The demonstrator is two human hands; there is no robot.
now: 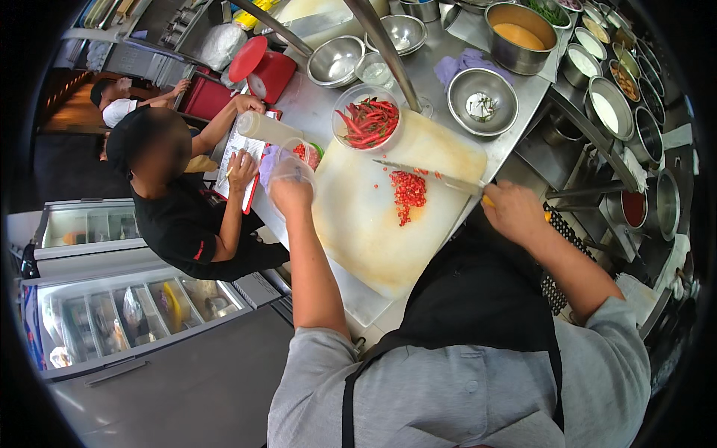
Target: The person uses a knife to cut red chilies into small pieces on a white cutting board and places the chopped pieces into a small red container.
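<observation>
My right hand (518,213) is closed around the yellow handle of a kitchen knife (448,180), whose blade lies over the cutting board (358,224) with bits of red chilli on it. Beside the blade, a small heap of chopped red chillies (410,193) rests on the board. My left hand (292,196) is at the board's left edge, on a clear plastic lid or tub (291,171); its fingers are partly hidden. Just behind it stands a clear tub of chopped chilli (305,154). Whole red chillies fill a clear round tub (367,119) at the board's far edge.
A co-worker (185,224) writes on a clipboard (241,151) at the left. A steel post (386,56) rises behind the board. Steel bowls (483,102), a purple cloth (468,64), a pot of orange liquid (521,42) and a red scale (269,73) stand farther back.
</observation>
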